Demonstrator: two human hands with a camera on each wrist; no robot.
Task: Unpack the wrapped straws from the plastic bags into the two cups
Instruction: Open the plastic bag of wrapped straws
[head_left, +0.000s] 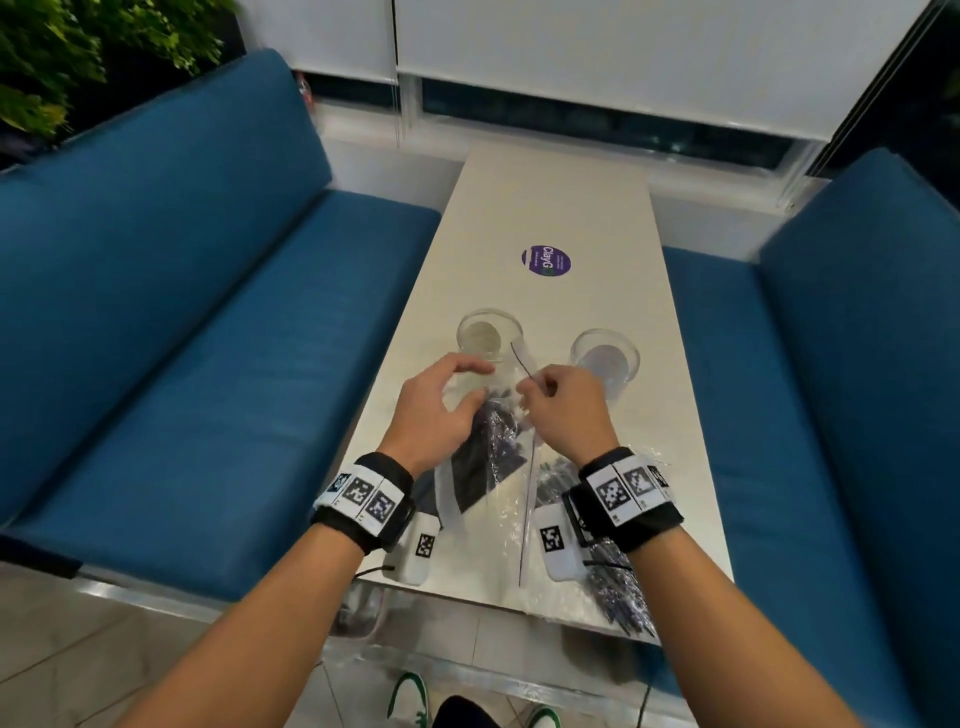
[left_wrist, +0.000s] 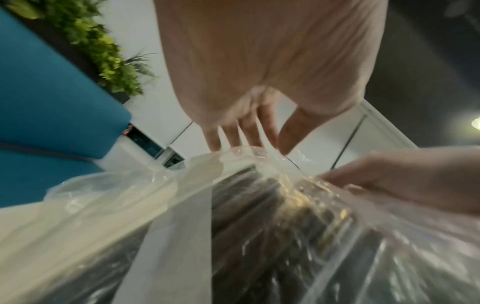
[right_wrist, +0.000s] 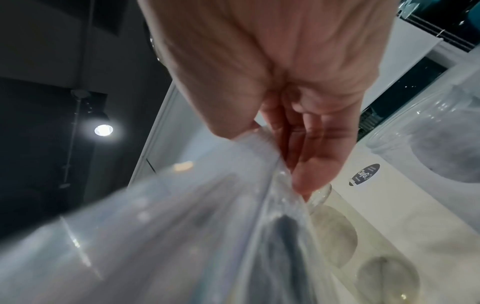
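Plastic bag of dark wrapped straws lies lengthwise on the counter, mouth pointing away toward the two empty cups, just beyond both hands. Left hand and right hand each pinch the film at the mouth, close together, equally near. Blue benches flank the narrow counter.

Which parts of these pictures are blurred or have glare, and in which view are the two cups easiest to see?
Head view: sharp in the middle, both cups clear, edges bent by the wide lens. Left wrist view: the plastic bag is smeared and glints; the left hand is soft. Right wrist view: the bag is strongly blurred, a ceiling lamp flares, and the right hand pinches the plastic.
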